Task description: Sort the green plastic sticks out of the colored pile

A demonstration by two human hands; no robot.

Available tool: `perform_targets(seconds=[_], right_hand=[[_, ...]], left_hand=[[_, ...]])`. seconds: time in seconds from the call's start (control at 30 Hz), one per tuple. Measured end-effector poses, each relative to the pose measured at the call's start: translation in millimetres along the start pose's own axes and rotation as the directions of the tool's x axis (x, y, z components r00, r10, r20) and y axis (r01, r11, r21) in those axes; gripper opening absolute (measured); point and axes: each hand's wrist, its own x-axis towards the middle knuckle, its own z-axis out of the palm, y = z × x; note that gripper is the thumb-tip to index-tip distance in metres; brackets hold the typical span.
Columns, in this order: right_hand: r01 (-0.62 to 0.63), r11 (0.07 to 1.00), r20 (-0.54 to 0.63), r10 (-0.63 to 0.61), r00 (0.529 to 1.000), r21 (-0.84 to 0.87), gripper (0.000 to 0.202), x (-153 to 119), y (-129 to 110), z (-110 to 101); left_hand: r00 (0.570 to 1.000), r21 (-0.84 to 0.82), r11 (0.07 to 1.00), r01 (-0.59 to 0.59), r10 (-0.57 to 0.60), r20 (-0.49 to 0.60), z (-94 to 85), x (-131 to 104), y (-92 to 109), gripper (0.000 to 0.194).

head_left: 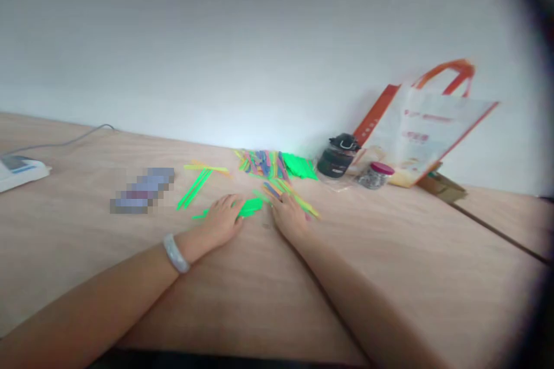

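Note:
My left hand (223, 219), with a pale bracelet (176, 253) at the wrist, is closed around a bundle of flat green sticks (251, 207); their ends stick out on both sides. Close by on the right, my right hand (289, 214) has its fingers bent together at loose coloured sticks (309, 206), yellow, orange and blue among them. Whatever its fingertips grip is blurred. Left of the hands, a few green sticks (194, 189) lie slanted below yellow and orange sticks (206, 168). Behind the hands is a pile of multicoloured sticks (262, 163), with a green pile (299, 166) beside it.
Along the wall at right stand a dark bottle (335, 160), a jar with a magenta lid (375, 176) and a white-and-orange bag (426, 132). A brown box (444, 186) is beside the bag. At left lie a pixelated object (142, 190) and a white device (23, 172) with a cable.

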Motion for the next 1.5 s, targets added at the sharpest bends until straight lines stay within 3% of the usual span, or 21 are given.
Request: perform_targets(seconds=[0.13,0.3,0.47,0.63,0.9,1.03,1.23,1.5], right_hand=[[-0.040,0.997,0.049,0.043,0.998,-0.061,0.032,2.7,8.0,3.1],[-0.079,0.994,0.045,0.083,0.996,-0.080,0.030,3.8,9.0,0.9],[-0.021,0.998,0.004,0.022,1.000,-0.061,0.031,-0.6,1.2,-3.0],[0.039,0.997,0.015,-0.038,0.999,-0.065,0.029,-5.8,-11.7,-5.2],[0.063,0.997,0.052,-0.062,0.997,-0.033,0.026,-9.4,-21.5,-12.8],[0.073,0.997,0.023,-0.073,0.997,-0.010,0.025,-10.9,-23.5,-14.2],[0.083,0.996,0.023,-0.083,0.996,-0.011,0.025,-11.4,-23.0,-14.0],[0.083,0.997,0.009,-0.083,0.997,0.001,0.026,-12.5,-22.4,-11.9]], left_hand=[[0.996,-0.021,0.998,-0.053,0.054,0.074,0.3,3.5,-10.8,0.033],[0.993,-0.041,0.994,-0.104,0.106,0.057,1.2,4.4,-11.7,0.032],[0.994,-0.032,0.994,-0.106,0.108,0.035,4.2,3.2,-11.3,0.033],[0.998,-0.066,0.996,-0.064,0.062,-0.032,4.8,4.9,-13.3,0.028],[0.998,-0.060,0.997,0.055,-0.057,-0.025,4.0,13.1,-17.9,0.014],[0.996,-0.059,0.995,0.076,-0.078,-0.046,4.8,15.1,-20.2,0.016],[0.999,-0.101,0.995,-0.009,0.004,-0.043,2.8,15.4,-21.8,0.024],[0.999,-0.084,0.996,-0.034,0.032,-0.025,1.7,19.7,-27.3,0.029]])
